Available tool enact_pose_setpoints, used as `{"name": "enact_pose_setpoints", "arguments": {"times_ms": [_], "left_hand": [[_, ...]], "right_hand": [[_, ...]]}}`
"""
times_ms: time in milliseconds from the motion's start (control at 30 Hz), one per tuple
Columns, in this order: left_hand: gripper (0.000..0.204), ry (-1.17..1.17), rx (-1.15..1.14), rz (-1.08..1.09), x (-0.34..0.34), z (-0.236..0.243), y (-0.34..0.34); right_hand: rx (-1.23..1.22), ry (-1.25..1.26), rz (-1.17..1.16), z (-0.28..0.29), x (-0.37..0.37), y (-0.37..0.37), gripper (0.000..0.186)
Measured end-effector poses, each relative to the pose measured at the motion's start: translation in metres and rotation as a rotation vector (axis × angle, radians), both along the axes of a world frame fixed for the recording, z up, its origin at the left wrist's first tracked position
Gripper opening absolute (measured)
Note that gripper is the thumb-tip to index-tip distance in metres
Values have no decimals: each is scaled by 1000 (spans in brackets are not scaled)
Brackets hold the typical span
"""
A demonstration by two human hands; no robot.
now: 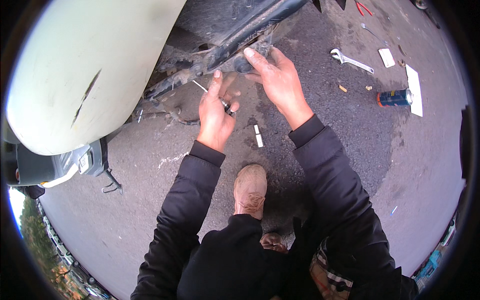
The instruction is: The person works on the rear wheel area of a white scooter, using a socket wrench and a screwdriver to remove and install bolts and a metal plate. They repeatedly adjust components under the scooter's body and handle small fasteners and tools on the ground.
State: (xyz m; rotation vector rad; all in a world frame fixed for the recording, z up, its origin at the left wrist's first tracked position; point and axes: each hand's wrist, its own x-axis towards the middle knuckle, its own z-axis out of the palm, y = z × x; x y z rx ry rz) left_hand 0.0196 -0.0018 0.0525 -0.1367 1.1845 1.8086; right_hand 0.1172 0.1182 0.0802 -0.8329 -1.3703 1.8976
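My left hand (pixel 216 110) is curled beneath the vehicle's dark frame rail (pixel 175 81), its thumb raised to the underside and a small silver-and-dark piece, not clearly made out, in its fingers. A thin white rod (pixel 199 85) sticks out beside that thumb. My right hand (pixel 278 82) grips a dirty dark bracket (pixel 261 46) at the rail, thumb on top and fingers partly hidden. The pale body panel (pixel 80 65), with a long dark scrape, curves over the left side.
On the pavement (pixel 150 200) lie an adjustable wrench (pixel 350 61), red pliers (pixel 364 9), another wrench (pixel 375 33), a blue can (pixel 395 98), white cards (pixel 414 90) and a small white-and-dark object (pixel 258 135). A dark vehicle part (pixel 70 165) juts out at left. My shoe (pixel 250 190) stands below my hands.
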Motion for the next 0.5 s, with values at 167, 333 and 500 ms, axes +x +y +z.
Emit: {"name": "enact_pose_setpoints", "arguments": {"times_ms": [167,333,500], "left_hand": [[45,21,1,23,-3,-6,10],[40,69,15,57,-6,-6,10],[35,49,7,69,-6,-7,12]], "right_hand": [[2,-5,-59,-4,-1,6,37],[-47,34,-187,-11,-5,4,36],[-23,12,-141,-14,3,10,32]]}}
